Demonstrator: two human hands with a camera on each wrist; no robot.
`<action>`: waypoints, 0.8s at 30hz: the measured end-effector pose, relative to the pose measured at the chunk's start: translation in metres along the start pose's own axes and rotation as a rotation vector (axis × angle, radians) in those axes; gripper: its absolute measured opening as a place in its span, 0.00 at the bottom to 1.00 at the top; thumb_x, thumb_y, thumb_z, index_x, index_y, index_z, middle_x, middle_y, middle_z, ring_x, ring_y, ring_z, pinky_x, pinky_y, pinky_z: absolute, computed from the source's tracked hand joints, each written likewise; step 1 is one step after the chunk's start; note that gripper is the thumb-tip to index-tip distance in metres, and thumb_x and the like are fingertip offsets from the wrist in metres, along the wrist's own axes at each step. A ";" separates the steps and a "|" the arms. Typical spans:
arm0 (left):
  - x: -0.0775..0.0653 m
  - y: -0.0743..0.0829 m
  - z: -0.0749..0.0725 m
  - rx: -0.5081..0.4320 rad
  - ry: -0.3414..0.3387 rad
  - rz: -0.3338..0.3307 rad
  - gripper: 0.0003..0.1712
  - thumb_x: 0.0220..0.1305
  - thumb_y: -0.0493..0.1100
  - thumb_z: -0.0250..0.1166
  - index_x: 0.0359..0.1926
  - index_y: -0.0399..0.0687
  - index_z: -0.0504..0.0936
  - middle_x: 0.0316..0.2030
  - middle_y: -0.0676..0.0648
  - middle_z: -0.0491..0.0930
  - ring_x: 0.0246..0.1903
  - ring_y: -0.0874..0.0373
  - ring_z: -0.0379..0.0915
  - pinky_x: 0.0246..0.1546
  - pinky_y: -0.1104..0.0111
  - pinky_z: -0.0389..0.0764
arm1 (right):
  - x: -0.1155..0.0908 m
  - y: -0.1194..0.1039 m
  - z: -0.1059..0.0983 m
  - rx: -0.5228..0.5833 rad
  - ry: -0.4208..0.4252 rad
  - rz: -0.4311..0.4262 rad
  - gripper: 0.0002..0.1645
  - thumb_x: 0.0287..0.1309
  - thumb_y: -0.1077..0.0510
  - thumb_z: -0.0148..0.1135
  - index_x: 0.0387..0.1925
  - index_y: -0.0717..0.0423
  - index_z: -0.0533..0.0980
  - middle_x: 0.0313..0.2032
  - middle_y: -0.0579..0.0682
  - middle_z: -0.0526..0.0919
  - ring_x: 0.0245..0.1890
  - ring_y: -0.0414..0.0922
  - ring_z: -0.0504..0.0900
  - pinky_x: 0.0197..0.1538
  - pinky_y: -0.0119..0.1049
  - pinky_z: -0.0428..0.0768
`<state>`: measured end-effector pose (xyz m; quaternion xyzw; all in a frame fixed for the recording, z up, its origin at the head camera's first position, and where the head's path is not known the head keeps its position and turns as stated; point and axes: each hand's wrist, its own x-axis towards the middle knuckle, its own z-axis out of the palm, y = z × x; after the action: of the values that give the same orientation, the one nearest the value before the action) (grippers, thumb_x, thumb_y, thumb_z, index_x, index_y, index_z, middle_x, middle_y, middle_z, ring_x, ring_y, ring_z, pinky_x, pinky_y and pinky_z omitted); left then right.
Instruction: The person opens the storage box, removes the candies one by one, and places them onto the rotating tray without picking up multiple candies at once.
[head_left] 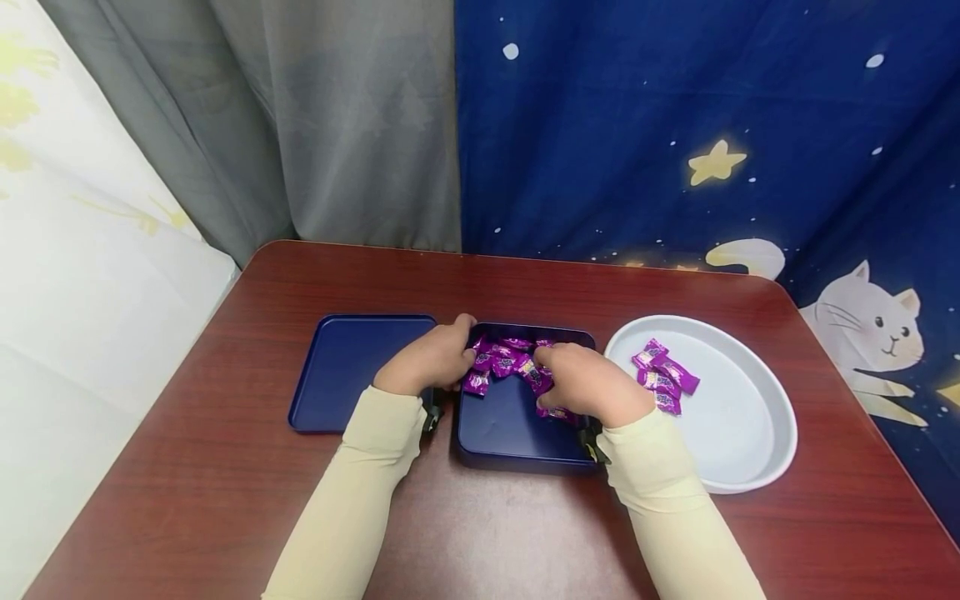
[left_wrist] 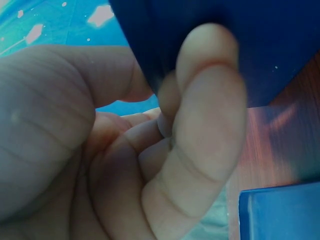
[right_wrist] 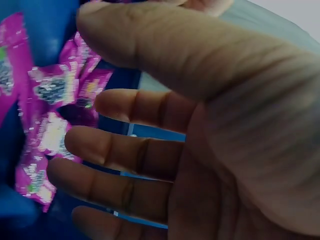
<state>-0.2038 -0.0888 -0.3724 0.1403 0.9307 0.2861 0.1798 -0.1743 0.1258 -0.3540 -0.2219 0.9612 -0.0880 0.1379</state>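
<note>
Left hand (head_left: 432, 358) gripped the blue box (head_left: 497, 427) by its left wall. Right hand (head_left: 596, 383), fingers spread, was inside it at the purple packets (head_left: 504, 362); other packets (head_left: 677, 375) lay in the white tray (head_left: 738, 433).

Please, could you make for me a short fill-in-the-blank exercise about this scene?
The wrapped candies are coloured ____.
The ____ hand grips the side of the box.
In the head view, the white tray stands to the box's ____.
The lid and the box are both coloured ____.

Missing words: purple; left; right; blue.
</note>
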 end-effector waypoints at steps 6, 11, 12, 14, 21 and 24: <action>0.000 0.000 0.000 -0.010 -0.003 -0.006 0.30 0.69 0.42 0.50 0.68 0.42 0.53 0.22 0.44 0.78 0.17 0.57 0.75 0.23 0.64 0.76 | 0.006 0.003 0.009 0.035 -0.054 0.033 0.21 0.37 0.53 0.77 0.34 0.53 0.76 0.23 0.47 0.75 0.24 0.43 0.73 0.33 0.39 0.76; 0.000 0.000 0.000 -0.013 -0.007 -0.007 0.30 0.69 0.42 0.50 0.68 0.42 0.53 0.21 0.44 0.78 0.16 0.57 0.75 0.22 0.65 0.76 | 0.011 0.005 0.016 0.009 -0.076 0.056 0.20 0.35 0.52 0.77 0.31 0.51 0.75 0.23 0.46 0.76 0.25 0.44 0.73 0.32 0.40 0.74; 0.000 0.000 0.000 -0.013 -0.008 -0.008 0.30 0.69 0.42 0.50 0.68 0.42 0.53 0.21 0.44 0.78 0.16 0.57 0.75 0.22 0.65 0.76 | 0.011 0.005 0.017 0.004 -0.079 0.061 0.20 0.35 0.53 0.77 0.31 0.51 0.75 0.23 0.46 0.76 0.25 0.44 0.73 0.32 0.40 0.74; 0.000 0.000 0.000 -0.012 -0.010 -0.009 0.30 0.69 0.42 0.50 0.68 0.42 0.52 0.21 0.44 0.78 0.16 0.57 0.75 0.23 0.65 0.76 | 0.012 0.006 0.018 -0.012 -0.088 0.079 0.20 0.35 0.53 0.77 0.31 0.50 0.74 0.23 0.46 0.76 0.25 0.44 0.73 0.32 0.40 0.74; 0.001 0.000 0.000 -0.004 -0.012 -0.008 0.30 0.69 0.42 0.50 0.68 0.42 0.52 0.21 0.44 0.78 0.17 0.57 0.75 0.24 0.64 0.75 | 0.011 0.006 0.018 -0.047 -0.103 0.098 0.18 0.36 0.58 0.75 0.29 0.51 0.73 0.23 0.48 0.75 0.26 0.46 0.73 0.32 0.41 0.75; 0.001 0.001 0.000 -0.005 -0.012 -0.011 0.30 0.69 0.42 0.50 0.68 0.42 0.52 0.21 0.44 0.78 0.17 0.57 0.75 0.23 0.65 0.75 | 0.011 0.007 0.019 -0.050 -0.102 0.083 0.16 0.38 0.61 0.72 0.28 0.51 0.72 0.23 0.48 0.75 0.26 0.47 0.72 0.33 0.41 0.74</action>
<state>-0.2045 -0.0881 -0.3722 0.1365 0.9296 0.2865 0.1874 -0.1810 0.1248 -0.3758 -0.1894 0.9633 -0.0466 0.1846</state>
